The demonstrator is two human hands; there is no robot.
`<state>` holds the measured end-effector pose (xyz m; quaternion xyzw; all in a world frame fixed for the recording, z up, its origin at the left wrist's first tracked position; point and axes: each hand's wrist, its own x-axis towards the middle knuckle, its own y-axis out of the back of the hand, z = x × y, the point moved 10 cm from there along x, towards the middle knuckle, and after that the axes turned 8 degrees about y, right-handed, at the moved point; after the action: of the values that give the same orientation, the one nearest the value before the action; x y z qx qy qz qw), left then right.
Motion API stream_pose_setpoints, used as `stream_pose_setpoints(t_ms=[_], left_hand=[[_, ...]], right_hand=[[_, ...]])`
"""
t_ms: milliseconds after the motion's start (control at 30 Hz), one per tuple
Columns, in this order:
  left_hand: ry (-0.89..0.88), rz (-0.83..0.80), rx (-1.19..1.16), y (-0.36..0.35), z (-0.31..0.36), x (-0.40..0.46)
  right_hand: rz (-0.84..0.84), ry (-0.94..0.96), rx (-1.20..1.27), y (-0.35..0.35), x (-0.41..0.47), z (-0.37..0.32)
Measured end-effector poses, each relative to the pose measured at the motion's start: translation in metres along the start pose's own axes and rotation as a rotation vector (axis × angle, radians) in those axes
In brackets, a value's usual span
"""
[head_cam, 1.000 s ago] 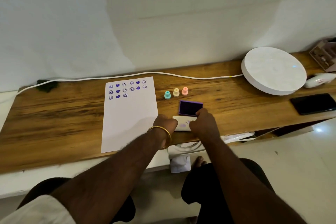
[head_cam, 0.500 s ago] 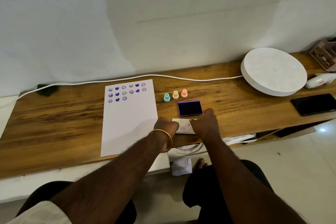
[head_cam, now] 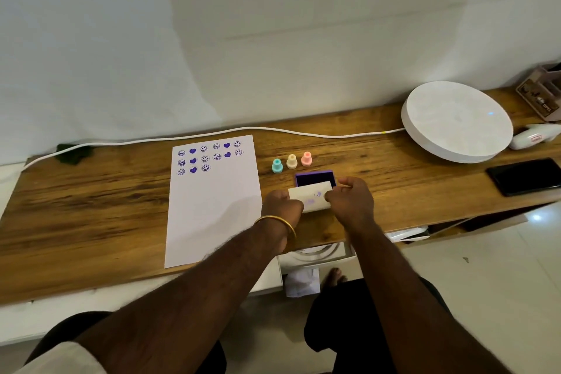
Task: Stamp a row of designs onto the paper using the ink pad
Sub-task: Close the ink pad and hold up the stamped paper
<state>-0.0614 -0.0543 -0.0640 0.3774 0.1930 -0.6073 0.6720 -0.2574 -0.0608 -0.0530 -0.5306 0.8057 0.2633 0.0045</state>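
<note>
White and smudged with purple ink, a flat rectangular lid (head_cam: 309, 198) is being held above the wooden desk (head_cam: 91, 209) by both hands. The left hand (head_cam: 282, 206), wearing a gold bangle (head_cam: 277, 224), is pinching the lid's left end, and the right hand (head_cam: 349, 202) is pinching its right end, fingers closed around the edges. The lid is partly covering the near edge of the purple square ink pad (head_cam: 314, 177), which is lying open just behind it. Three small plastic stamps are standing in a row behind the pad: teal (head_cam: 277, 166), cream (head_cam: 291, 161) and pink (head_cam: 306, 158). The white paper sheet (head_cam: 212, 215) is lying to the left, carrying rows of purple smileys and hearts (head_cam: 209, 156) along its far end.
</note>
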Motion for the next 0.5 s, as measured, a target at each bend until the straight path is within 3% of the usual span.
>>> stream_pose_setpoints(t_ms=[500], left_hand=[[-0.047,-0.008,0.037,-0.014,0.035,0.036]], right_hand=[[0.099,0.03,0.012,0.002,0.046,0.0]])
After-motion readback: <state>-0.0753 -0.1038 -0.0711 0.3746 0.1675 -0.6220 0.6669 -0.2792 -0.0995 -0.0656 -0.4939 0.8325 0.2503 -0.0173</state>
